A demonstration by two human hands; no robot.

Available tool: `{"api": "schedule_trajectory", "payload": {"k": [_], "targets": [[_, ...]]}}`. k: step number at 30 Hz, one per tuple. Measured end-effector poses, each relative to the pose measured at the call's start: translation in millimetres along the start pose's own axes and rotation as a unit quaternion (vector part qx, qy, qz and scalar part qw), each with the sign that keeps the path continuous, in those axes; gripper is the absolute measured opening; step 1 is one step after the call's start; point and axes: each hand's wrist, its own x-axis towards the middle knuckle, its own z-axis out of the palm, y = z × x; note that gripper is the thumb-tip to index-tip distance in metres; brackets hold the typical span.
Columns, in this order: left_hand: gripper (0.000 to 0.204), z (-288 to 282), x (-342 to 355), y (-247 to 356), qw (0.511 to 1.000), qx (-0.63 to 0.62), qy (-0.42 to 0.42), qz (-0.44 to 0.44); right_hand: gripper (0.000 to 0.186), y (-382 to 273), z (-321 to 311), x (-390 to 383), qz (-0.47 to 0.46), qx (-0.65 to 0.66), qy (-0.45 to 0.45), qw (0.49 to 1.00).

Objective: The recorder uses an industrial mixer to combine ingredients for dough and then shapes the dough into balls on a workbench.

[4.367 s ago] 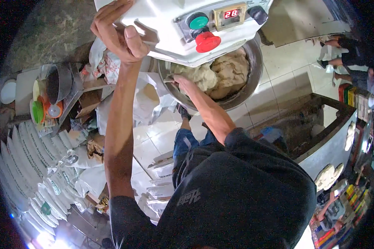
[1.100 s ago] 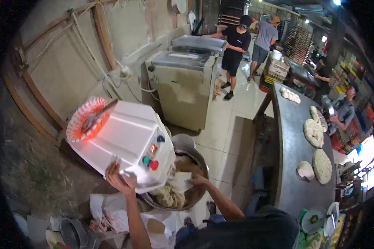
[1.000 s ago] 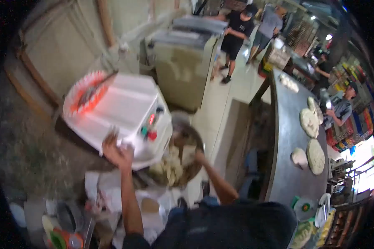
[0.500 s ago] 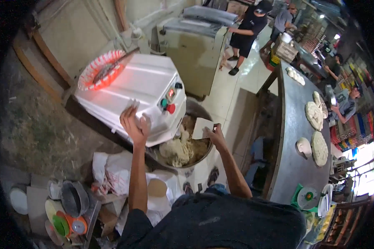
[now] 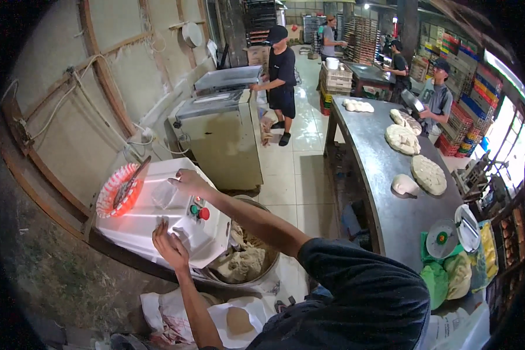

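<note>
My right hand reaches across the white dough mixer's lid, its fingers bent onto the edge of a pale flat dough scraper over the lid. My left hand is open, fingers apart, at the near edge of the lid with nothing seen in it. Green and red buttons sit on the mixer's side, below my right forearm. Under the mixer head, a metal bowl holds lumpy dough. An orange-and-white basket with a dark long tool across it rests on the lid's left part.
To the right, a long metal table carries dough pieces and a scale. A person in black stands by a cream machine; other people work farther back. White sacks lie near my feet.
My right hand has swung left from the bowl to the mixer lid, bringing the scraper. My left hand now sits lower at the lid's near edge. The view has tilted up and turned.
</note>
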Motion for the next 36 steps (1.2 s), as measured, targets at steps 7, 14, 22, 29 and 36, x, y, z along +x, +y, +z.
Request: {"api": "schedule_trajectory", "payload": {"k": [7,14,22,29,36], "targets": [[0.031,-14.3,-11.2,3.7,0.998,0.039,0.009,-0.053,0.046,83.4,-67.9,-134.3,0.037,0.276,0.017,0.960],[0.041,39.2,-94.1,64.5,0.971,0.140,0.071,-0.179,0.048,244.8,-180.3,-493.3,0.364,-0.124,0.385,0.839],[0.027,198.8,-200.3,340.7,0.751,-0.460,-0.439,-0.178,0.071,308.2,-170.8,-797.0,0.655,-0.371,0.543,0.372],[0.046,205.2,-251.3,607.5,0.439,-0.521,-0.652,0.332,0.071,325.8,-176.4,-811.6,0.681,-0.298,0.563,0.360],[0.077,171.3,-374.0,679.1,0.401,-0.419,-0.702,0.413,0.036,230.3,-229.2,-850.9,0.172,0.245,0.824,0.481]]}}
